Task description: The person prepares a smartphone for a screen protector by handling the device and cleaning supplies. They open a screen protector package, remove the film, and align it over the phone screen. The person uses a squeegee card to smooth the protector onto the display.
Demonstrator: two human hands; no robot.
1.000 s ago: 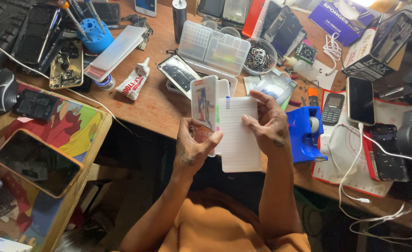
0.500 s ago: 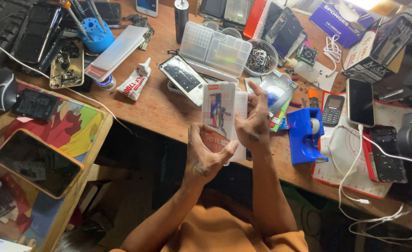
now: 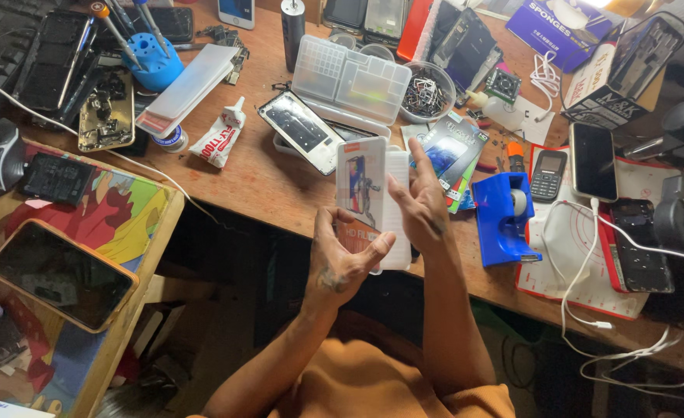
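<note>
Screen-protector packet [image 3: 361, 190], a flat white sleeve with a phone pictured on its front, stands upright between your two hands just off the near edge of the bench [image 3: 241, 182], over the dark gap above your lap. In the head view the bench is a worn wooden top crowded with repair clutter: a clear plastic parts box [image 3: 342, 77] toward the far edge, a round bowl of small metal bits [image 3: 427, 93] just beside it, a white glue tube [image 3: 219, 139] to the left, a blue tape dispenser [image 3: 505, 217] near the near edge on the right, and a small keypad phone [image 3: 547, 174] beyond it. A lower side table with a colourful printed top [image 3: 125, 217] sits at the left, carrying a dark phone [image 3: 59, 275]. Your left hand [image 3: 342, 263] grips the packet's lower end, thumb across the front and fingers curled behind. Your right hand [image 3: 419, 205] lies against its right edge, fingers straight and loosely spread, pointing up.
</note>
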